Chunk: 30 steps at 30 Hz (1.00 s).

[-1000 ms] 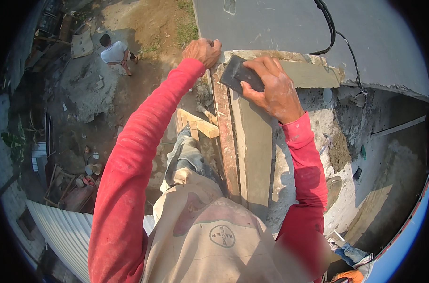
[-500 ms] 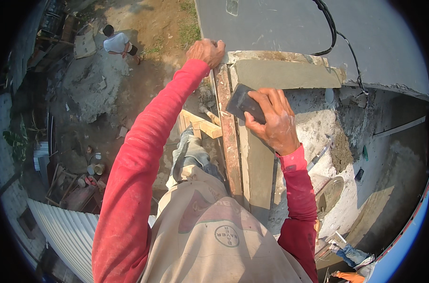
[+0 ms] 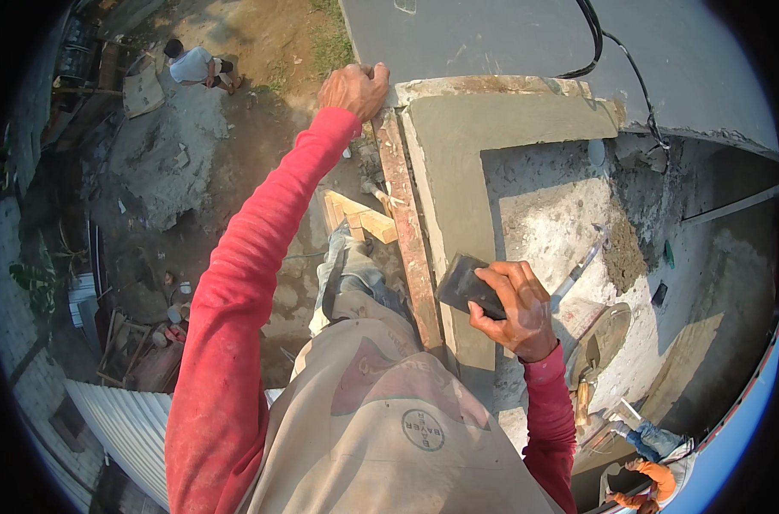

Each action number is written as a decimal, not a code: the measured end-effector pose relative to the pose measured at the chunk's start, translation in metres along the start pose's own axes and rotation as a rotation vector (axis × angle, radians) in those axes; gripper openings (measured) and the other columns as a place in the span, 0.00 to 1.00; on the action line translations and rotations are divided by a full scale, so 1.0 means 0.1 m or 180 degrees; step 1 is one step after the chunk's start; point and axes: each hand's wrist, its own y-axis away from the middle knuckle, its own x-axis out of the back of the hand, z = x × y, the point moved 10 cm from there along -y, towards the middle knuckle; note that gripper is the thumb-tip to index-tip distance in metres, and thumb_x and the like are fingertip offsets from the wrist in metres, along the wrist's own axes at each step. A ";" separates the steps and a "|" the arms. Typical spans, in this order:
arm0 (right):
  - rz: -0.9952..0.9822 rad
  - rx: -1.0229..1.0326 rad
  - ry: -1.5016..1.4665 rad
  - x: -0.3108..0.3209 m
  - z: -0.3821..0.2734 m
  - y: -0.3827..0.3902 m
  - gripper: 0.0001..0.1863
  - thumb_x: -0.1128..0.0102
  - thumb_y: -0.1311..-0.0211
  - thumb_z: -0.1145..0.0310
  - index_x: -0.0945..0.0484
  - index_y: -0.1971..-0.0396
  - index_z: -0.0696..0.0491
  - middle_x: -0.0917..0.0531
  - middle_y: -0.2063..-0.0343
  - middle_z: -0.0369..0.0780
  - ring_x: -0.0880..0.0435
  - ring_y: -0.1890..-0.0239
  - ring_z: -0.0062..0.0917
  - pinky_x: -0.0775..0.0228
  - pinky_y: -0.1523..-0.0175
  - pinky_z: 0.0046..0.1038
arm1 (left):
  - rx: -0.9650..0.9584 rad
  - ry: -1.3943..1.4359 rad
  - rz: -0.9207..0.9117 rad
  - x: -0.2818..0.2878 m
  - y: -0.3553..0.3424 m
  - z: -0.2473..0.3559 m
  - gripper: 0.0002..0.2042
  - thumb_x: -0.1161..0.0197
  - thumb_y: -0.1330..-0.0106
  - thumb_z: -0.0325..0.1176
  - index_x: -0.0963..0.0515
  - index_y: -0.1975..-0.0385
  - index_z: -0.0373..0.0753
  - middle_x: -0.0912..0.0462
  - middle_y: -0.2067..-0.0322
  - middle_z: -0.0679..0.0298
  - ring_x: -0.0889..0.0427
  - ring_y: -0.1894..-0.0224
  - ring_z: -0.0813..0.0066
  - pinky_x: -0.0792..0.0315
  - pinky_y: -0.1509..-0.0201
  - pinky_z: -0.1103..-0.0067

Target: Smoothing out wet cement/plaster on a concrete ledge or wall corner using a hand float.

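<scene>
My right hand [image 3: 514,310] grips a dark plastering float [image 3: 463,286] and presses it on the near stretch of a wet grey cement strip [image 3: 454,206] that tops a wall and turns right at the far corner. My left hand [image 3: 353,89], at the end of a red sleeve, is closed over the far end of a reddish wooden board [image 3: 407,231] that runs along the strip's left edge. I stand high above the ground.
A trowel [image 3: 578,270], a mortar heap [image 3: 623,253] and a round pan [image 3: 605,336] lie on the whitish slab to the right. Black cables [image 3: 617,51] cross the grey roof beyond. Far below, a person [image 3: 197,66] crouches by a sand pile [image 3: 162,163]; another [image 3: 642,480] is at lower right.
My right hand has drawn the float toward me along the cement strip, from its far corner to the near part. My left hand stays on the board's far end.
</scene>
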 end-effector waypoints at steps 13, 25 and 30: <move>0.1004 0.0403 0.0134 -0.14 -0.01 -1.11 0.23 0.22 0.44 0.66 0.15 0.49 0.54 0.17 0.55 0.40 0.17 0.52 0.39 0.18 0.47 0.39 | -0.0116 -0.0234 -0.0115 0.01 -0.14 -0.05 0.32 0.50 0.28 0.61 0.11 0.53 0.36 0.12 0.57 0.36 0.12 0.49 0.36 0.22 0.40 0.57; 0.0430 -0.0123 -0.0043 -0.17 -0.20 1.20 0.26 0.22 0.49 0.70 0.15 0.46 0.53 0.18 0.52 0.41 0.18 0.53 0.37 0.21 0.46 0.39 | 0.0126 -0.0424 0.0160 0.02 -0.14 -0.07 0.30 0.49 0.31 0.59 0.10 0.47 0.44 0.10 0.55 0.41 0.12 0.45 0.43 0.23 0.36 0.60; 0.1313 0.0209 0.0297 -0.14 -0.10 -0.62 0.24 0.23 0.44 0.65 0.15 0.46 0.52 0.18 0.51 0.37 0.19 0.49 0.35 0.22 0.42 0.38 | 0.0132 -0.0242 0.0107 0.03 -0.20 -0.09 0.30 0.47 0.32 0.58 0.10 0.55 0.36 0.10 0.61 0.39 0.10 0.51 0.43 0.21 0.43 0.60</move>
